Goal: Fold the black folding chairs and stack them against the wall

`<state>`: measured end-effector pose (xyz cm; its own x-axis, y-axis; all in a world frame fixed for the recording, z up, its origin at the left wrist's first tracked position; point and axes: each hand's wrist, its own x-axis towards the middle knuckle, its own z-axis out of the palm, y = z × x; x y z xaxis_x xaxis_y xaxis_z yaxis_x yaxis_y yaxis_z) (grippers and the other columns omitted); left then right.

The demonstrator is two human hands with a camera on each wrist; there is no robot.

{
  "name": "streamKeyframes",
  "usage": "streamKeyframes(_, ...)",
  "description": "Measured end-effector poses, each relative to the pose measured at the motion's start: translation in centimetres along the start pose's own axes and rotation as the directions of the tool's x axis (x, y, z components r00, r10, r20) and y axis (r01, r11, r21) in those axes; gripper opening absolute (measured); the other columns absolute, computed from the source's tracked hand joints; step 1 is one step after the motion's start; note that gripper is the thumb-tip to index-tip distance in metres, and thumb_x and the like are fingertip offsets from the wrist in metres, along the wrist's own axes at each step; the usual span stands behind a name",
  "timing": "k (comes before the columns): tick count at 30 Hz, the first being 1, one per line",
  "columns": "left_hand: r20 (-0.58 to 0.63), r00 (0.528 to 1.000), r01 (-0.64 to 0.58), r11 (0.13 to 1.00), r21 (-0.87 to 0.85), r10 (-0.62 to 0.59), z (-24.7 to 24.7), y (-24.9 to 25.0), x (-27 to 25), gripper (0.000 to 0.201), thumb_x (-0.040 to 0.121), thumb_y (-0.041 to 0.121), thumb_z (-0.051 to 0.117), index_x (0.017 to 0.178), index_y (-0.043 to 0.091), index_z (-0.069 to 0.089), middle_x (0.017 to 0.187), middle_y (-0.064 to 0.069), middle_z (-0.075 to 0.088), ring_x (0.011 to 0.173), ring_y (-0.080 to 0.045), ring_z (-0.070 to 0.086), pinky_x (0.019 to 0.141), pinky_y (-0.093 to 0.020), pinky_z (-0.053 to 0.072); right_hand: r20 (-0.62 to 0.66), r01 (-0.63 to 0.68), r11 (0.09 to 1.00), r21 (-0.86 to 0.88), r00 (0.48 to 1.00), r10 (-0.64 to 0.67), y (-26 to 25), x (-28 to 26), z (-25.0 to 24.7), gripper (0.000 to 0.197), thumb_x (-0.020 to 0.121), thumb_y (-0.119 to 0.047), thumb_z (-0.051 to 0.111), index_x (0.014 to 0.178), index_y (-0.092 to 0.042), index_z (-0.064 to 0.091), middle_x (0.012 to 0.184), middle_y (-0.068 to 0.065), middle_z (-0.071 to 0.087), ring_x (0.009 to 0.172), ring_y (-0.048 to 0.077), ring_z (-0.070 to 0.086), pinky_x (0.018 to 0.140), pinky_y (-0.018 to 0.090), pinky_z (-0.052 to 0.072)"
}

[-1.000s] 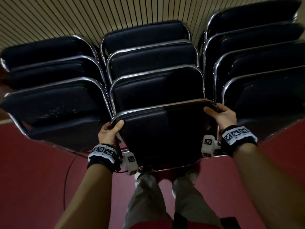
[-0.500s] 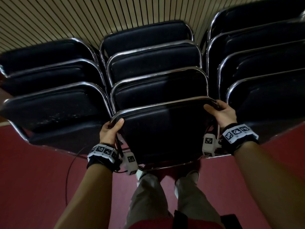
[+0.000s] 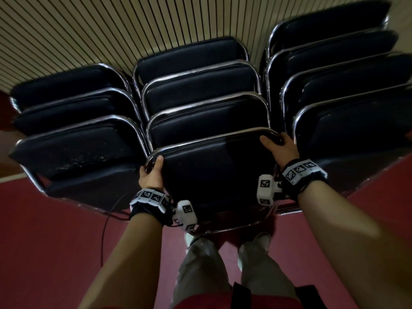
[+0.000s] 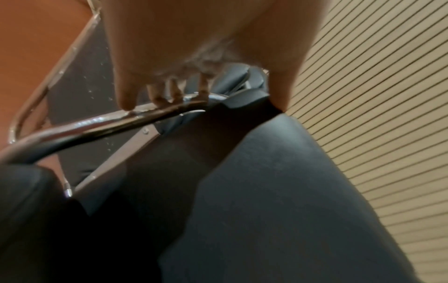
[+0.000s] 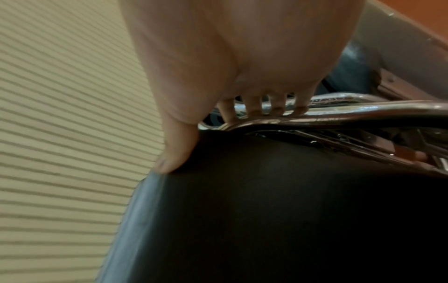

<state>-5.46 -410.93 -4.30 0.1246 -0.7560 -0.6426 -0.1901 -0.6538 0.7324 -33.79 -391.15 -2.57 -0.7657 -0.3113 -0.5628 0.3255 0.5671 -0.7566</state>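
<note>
Slatted beige wall (image 3: 66, 30) backs three leaning rows of folded black chairs (image 3: 196, 72). At the front of the middle row, the held chair (image 3: 214, 175) is being set in place. Left hand (image 3: 151, 175) and right hand (image 3: 281, 148) each curl round its chrome frame (image 4: 101, 122) at the top corners. Next, I judge: lean it flush, then let go.

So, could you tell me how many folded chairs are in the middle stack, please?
4: three leaning toward the slatted wall, rear, second, third, and the front chair held by both hands. Others may be hidden.
</note>
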Motion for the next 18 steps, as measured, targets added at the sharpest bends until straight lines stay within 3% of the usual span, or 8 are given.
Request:
streamKeyframes(1, -0.014, 1.000, -0.018, 1.000, 0.013, 0.018, 0.3, 0.2, -0.3, 0.093, 0.081, 0.049, 0.077, 0.156, 0.019, 0.031, 0.155, -0.008, 0.042, 0.138, -0.028, 0.045, 0.116, -0.040, 0.035, -0.003, 0.005, 1.000, 0.000, 1.000, -0.005, -0.1, -0.2, -0.1, 0.086, 0.082, -0.047, 0.074, 0.152, -0.018, 0.032, 0.150, 0.003, 0.045, 0.134, 0.023, 0.046, 0.100, 0.026, 0.036)
streamKeyframes(3, -0.005, 0.999, -0.045, 0.998, 0.054, 0.045, 0.8, 0.2, -0.9, 0.088, 0.076, 0.055, 0.074, 0.151, 0.022, 0.042, 0.152, -0.010, 0.045, 0.137, -0.030, 0.047, 0.117, -0.042, 0.035, -0.015, 0.022, 1.000, -0.002, 1.000, -0.022, 0.0, -0.7, -0.3, 0.073, 0.089, -0.039, 0.069, 0.150, -0.015, 0.037, 0.143, 0.003, 0.050, 0.129, 0.022, 0.049, 0.096, 0.024, 0.036)
streamKeyframes(6, 0.040, 0.995, -0.092, 0.991, 0.101, 0.088, 1.2, -0.9, -0.6, 0.066, 0.072, 0.045, 0.073, 0.132, 0.022, 0.061, 0.130, -0.010, 0.064, 0.121, -0.029, 0.060, 0.110, -0.044, 0.044, 0.004, 0.039, 0.999, -0.001, 0.999, -0.039, 0.7, -1.6, -1.1, 0.051, 0.092, -0.029, 0.065, 0.139, -0.014, 0.051, 0.123, -0.002, 0.059, 0.110, 0.016, 0.056, 0.089, 0.025, 0.041)
streamKeyframes(9, 0.077, 0.993, -0.094, 0.988, 0.124, 0.085, 1.2, -1.2, -2.4, 0.068, 0.072, 0.035, 0.071, 0.136, 0.019, 0.055, 0.124, -0.010, 0.067, 0.113, -0.030, 0.064, 0.108, -0.046, 0.046, 0.036, 0.059, 0.998, -0.001, 0.998, -0.059, 1.5, -2.6, -2.0, 0.024, 0.092, -0.024, 0.065, 0.115, -0.021, 0.061, 0.111, 0.002, 0.066, 0.097, 0.020, 0.062, 0.085, 0.029, 0.048)
streamKeyframes(12, 0.118, 0.988, -0.114, 0.987, 0.118, 0.100, 1.1, -0.7, -4.2, 0.050, 0.083, 0.020, 0.069, 0.132, 0.014, 0.058, 0.119, -0.012, 0.068, 0.109, -0.031, 0.065, 0.105, -0.045, 0.048, 0.036, 0.056, 0.998, 0.025, 0.998, -0.057, 1.4, -3.7, -2.9, 0.012, 0.090, -0.021, 0.067, 0.097, -0.027, 0.059, 0.098, 0.000, 0.067, 0.097, 0.023, 0.064, 0.094, 0.040, 0.051)
streamKeyframes(14, 0.167, 0.980, -0.131, 0.983, 0.127, 0.109, 1.0, -0.2, -5.4, 0.047, 0.080, 0.019, 0.071, 0.125, 0.012, 0.064, 0.113, -0.012, 0.071, 0.105, -0.031, 0.067, 0.102, -0.045, 0.051, 0.007, 0.064, 0.997, 0.039, 0.998, -0.065, 1.0, -4.9, -3.4, 0.014, 0.089, -0.021, 0.069, 0.101, -0.020, 0.063, 0.096, 0.002, 0.066, 0.099, 0.026, 0.065, 0.097, 0.043, 0.051)
streamKeyframes(16, 0.207, 0.970, -0.160, 0.976, 0.150, 0.127, 1.2, 0.5, -6.0, 0.047, 0.072, 0.022, 0.073, 0.117, 0.011, 0.069, 0.106, -0.012, 0.074, 0.099, -0.031, 0.070, 0.099, -0.046, 0.054, -0.026, 0.061, 0.995, 0.077, 0.998, -0.059, 0.8, -5.7, -3.8, 0.046, 0.082, -0.028, 0.074, 0.123, -0.011, 0.061, 0.104, 0.005, 0.068, 0.100, 0.025, 0.066, 0.097, 0.045, 0.052)
streamKeyframes(18, 0.234, 0.961, -0.193, 0.963, 0.187, 0.147, 1.2, 1.6, -6.8, 0.042, 0.073, 0.021, 0.073, 0.114, 0.011, 0.070, 0.104, -0.012, 0.074, 0.098, -0.031, 0.070, 0.097, -0.047, 0.055, -0.077, 0.069, 0.988, 0.135, 0.995, -0.059, 0.5, -7.2, -4.3, 0.054, 0.077, -0.032, 0.076, 0.126, -0.016, 0.061, 0.102, 0.003, 0.070, 0.095, 0.023, 0.068, 0.093, 0.045, 0.055)
